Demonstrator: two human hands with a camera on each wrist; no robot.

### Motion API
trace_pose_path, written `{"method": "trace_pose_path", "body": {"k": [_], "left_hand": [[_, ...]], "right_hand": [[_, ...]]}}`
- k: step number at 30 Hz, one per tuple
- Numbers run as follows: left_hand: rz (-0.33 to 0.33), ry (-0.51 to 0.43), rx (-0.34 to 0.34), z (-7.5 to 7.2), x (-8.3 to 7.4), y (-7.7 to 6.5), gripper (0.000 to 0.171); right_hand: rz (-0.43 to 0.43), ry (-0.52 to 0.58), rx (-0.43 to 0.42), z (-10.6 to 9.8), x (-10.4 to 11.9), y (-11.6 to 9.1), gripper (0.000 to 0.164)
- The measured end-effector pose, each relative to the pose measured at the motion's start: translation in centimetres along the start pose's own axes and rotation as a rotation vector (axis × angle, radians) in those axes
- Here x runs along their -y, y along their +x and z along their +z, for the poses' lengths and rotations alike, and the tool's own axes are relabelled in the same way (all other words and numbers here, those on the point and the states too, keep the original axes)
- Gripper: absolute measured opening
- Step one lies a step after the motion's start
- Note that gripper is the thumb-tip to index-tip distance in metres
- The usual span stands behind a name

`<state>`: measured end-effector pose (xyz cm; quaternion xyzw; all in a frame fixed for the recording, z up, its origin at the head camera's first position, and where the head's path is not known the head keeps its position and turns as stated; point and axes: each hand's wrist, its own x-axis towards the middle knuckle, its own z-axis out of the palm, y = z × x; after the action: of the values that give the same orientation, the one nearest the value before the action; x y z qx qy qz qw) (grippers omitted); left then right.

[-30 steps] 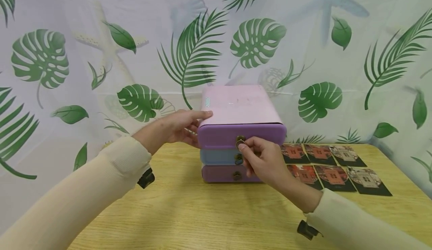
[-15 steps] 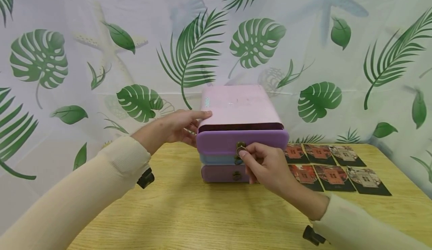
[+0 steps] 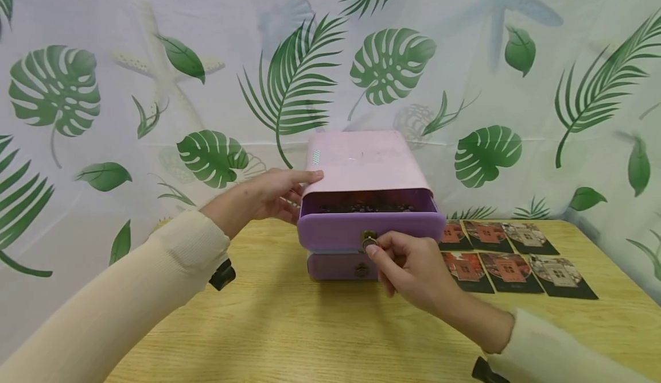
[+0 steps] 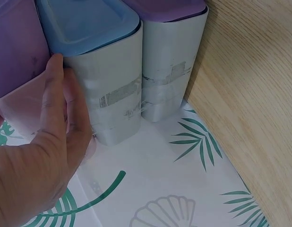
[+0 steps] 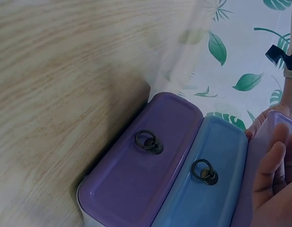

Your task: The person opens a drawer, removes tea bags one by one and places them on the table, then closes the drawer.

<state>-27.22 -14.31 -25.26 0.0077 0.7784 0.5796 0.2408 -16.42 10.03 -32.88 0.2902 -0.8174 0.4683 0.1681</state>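
A stack of three drawer boxes stands on the table in the head view, the top one with a pale pink casing [image 3: 366,159]. Its purple drawer [image 3: 330,232] is pulled partly out, and small dark pieces [image 3: 366,207] lie inside. My right hand [image 3: 415,265] pinches the brass ring pull [image 3: 369,243] on that drawer's front. At the left, my left hand [image 3: 273,196] holds the casing, thumb on its top corner and fingers along its side. The blue drawer [image 5: 202,189] and the lower purple drawer [image 5: 141,161] are closed, each with its own ring.
Two rows of dark cards [image 3: 508,272] with red or pale pictures lie on the table [image 3: 289,331] to the right. A white cloth [image 3: 206,101] printed with leaves hangs behind. A black clip [image 3: 223,275] sits at the left sleeve.
The top drawer has slid out toward me, drawn by my right hand on the ring, and its dark contents now show. My left hand has stayed on the casing.
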Motion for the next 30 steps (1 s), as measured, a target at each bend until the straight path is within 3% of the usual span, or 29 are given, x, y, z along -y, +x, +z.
{"method": "trace_pose_path", "body": {"k": [8, 16, 30], "left_hand": [[0.003, -0.007, 0.002, 0.1, 0.0, 0.0, 0.055], [0.001, -0.011, -0.001, 0.1, 0.1, 0.0, 0.057], [0.001, -0.001, -0.017, 0.0, 0.1, 0.2, 0.058]], "right_hand": [[-0.037, -0.015, -0.015, -0.3, 2.8, -0.6, 0.016], [-0.024, -0.024, 0.003, 0.2, 0.4, -1.4, 0.015], [-0.056, -0.022, -0.001, 0.1, 0.8, -2.1, 0.015]]}}
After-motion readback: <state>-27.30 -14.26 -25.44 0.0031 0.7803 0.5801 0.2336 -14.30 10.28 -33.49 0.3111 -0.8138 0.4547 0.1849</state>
